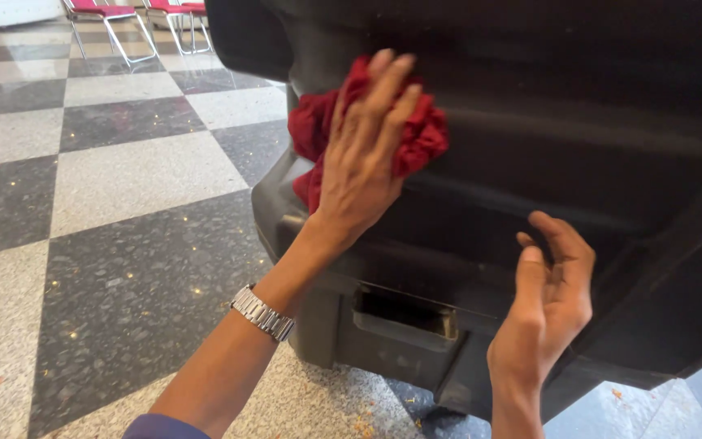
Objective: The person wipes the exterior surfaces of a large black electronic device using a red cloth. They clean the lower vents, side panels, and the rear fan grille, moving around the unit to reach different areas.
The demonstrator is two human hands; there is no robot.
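My left hand [363, 154] presses a crumpled red cloth [424, 134] flat against the side of a large black plastic bin [578, 138]. A metal watch [263, 312] sits on that wrist. My right hand [550, 293] hovers lower right, fingers apart and curled, close to the bin's surface and holding nothing. Below both hands, a rectangular recessed handle slot [404, 313] shows in the bin's lower part.
The floor [123, 203] is a checkerboard of dark and light speckled tiles. Small orange crumbs [363, 423] lie near the bin's base. Red folding chairs with metal legs [115, 16] stand at the far top left.
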